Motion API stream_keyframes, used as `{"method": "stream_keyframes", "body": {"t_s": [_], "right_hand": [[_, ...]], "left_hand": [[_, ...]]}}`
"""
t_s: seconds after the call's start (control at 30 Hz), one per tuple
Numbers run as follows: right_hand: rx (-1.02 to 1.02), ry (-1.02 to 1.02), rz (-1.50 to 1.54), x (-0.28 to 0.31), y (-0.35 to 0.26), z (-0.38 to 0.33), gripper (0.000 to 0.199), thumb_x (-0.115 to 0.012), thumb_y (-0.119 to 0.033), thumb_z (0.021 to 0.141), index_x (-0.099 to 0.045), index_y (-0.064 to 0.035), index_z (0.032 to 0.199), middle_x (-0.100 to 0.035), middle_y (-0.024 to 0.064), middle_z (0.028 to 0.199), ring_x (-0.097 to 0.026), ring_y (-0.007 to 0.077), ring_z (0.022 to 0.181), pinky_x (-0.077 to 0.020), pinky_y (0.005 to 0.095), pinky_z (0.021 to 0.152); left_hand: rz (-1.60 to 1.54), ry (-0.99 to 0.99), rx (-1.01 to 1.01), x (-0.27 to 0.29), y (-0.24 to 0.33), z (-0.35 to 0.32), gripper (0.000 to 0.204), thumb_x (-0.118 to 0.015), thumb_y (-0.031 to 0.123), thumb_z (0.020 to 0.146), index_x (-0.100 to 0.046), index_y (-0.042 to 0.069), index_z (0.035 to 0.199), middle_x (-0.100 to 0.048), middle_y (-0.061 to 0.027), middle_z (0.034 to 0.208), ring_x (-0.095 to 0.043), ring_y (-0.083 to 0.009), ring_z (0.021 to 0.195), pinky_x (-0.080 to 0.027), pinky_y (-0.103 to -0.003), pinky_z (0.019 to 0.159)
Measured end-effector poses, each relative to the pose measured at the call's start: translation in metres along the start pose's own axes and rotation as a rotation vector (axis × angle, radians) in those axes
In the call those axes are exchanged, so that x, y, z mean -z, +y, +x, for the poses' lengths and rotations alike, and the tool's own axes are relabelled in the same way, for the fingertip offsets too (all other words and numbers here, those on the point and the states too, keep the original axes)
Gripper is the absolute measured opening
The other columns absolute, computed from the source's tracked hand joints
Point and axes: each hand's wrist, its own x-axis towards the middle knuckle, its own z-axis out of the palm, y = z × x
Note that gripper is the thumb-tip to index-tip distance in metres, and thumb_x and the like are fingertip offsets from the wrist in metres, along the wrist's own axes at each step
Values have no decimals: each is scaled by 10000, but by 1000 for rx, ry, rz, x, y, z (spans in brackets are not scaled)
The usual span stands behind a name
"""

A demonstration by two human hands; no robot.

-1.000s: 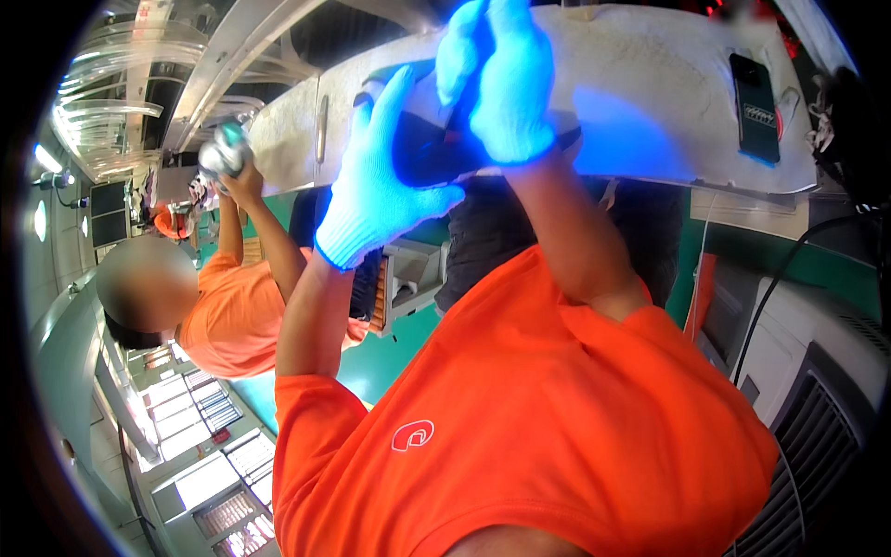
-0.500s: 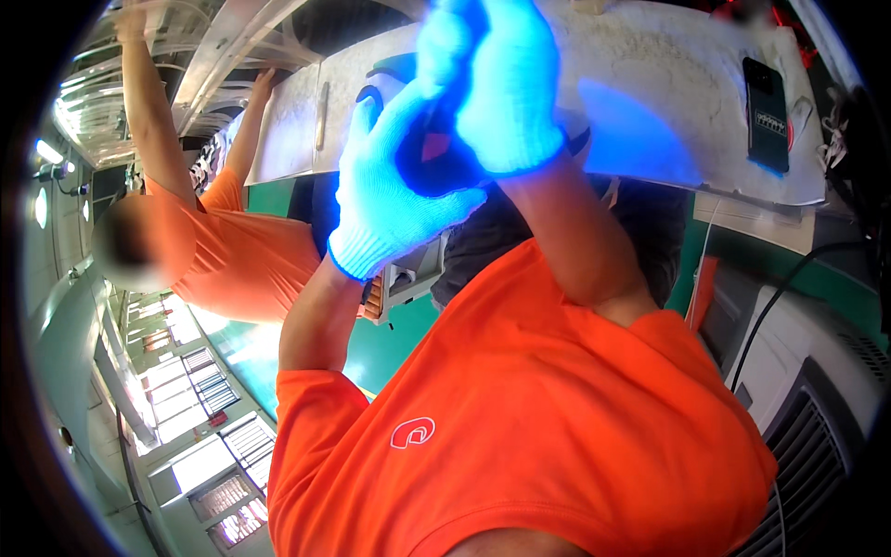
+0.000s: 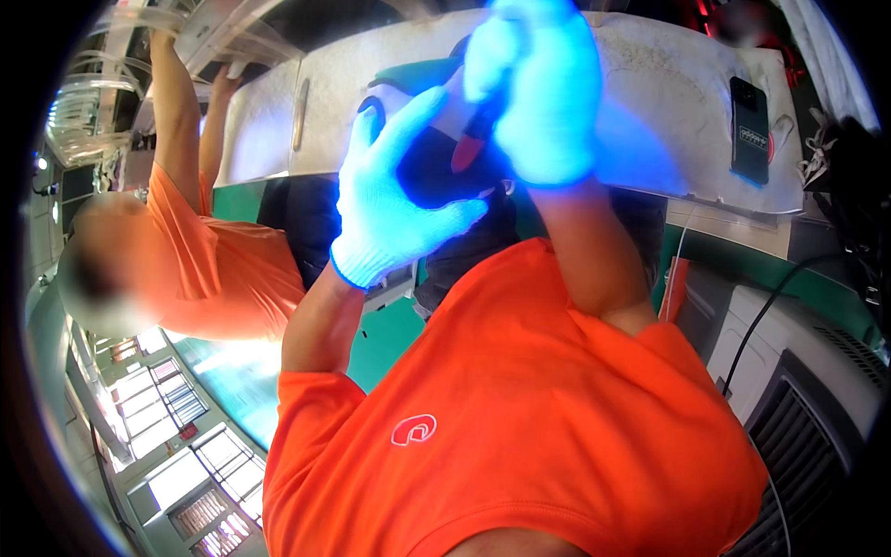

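Observation:
My left hand, in a white knit glove lit bright blue, grips a dark curved piece. Its thumb and forefinger are spread around the piece. A dark rim shows past the other fingertips; the rest of the piece's shape is hidden. Closed on a dark tool with a red end, my right hand is gloved too and washed out by the blue light. The red end points down toward the dark piece. I cannot make out the tool's kind, nor whether it touches the piece.
A pale worn bench runs beyond my hands, with a dark phone at its right. Left of me, a person in an orange shirt reaches toward clear curved plastic. A grey-white appliance and black cable are at right.
My right hand has moved right and slightly nearer, farther from my left hand, showing more of the tool's red end. My left hand stays about the piece. The view has shifted slightly.

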Motion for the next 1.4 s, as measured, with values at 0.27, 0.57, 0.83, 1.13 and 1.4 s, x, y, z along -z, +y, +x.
{"method": "stream_keyframes", "body": {"t_s": [0.27, 0.57, 0.83, 1.13, 1.4], "right_hand": [[-176, -21, -363, -18, 45, 11, 355, -652, -371, 1162, -617, -122, 912, -603, 32, 685, -609, 207, 568, -539, 377, 568], [-314, 77, -790, -8, 71, 56, 303, -840, -289, 1037, -646, -57, 1045, -596, 2, 669, -590, 122, 529, -489, 308, 518], [-175, 347, -687, 92, -16, 44, 259, -791, -289, 1083, -622, -118, 983, -548, -11, 648, -548, 127, 504, -467, 320, 492], [-223, 429, -635, 164, -5, -15, 153, -747, -206, 1089, -688, -66, 1072, -568, 1, 653, -550, 137, 512, -459, 322, 488], [-425, 302, -904, 135, -13, 12, 272, -789, -312, 1067, -725, -61, 982, -670, 19, 725, -573, 122, 513, -439, 313, 463]], "left_hand": [[-226, 82, 138, -10, -31, -21, 1056, -1029, 244, 555, -674, 125, 1543, -683, -239, 1285, -722, -417, 1126, -620, -473, 981], [-498, 13, 224, -16, -89, -6, 1059, -995, 206, 580, -635, 11, 1557, -698, -223, 1421, -688, -327, 1302, -538, -409, 1142], [-442, -238, 466, -13, -135, 8, 1086, -972, 142, 635, -586, 80, 1648, -561, -236, 1642, -632, -341, 1449, -536, -421, 1187], [175, -173, -306, -80, -50, 73, 866, -969, 410, 725, -685, 161, 1504, -660, -203, 1519, -722, -437, 1224, -560, -545, 1091], [-122, -304, -249, 3, -4, 112, 771, -992, 265, 714, -689, 125, 1409, -761, -146, 1305, -774, -364, 1101, -612, -466, 1006]]}}
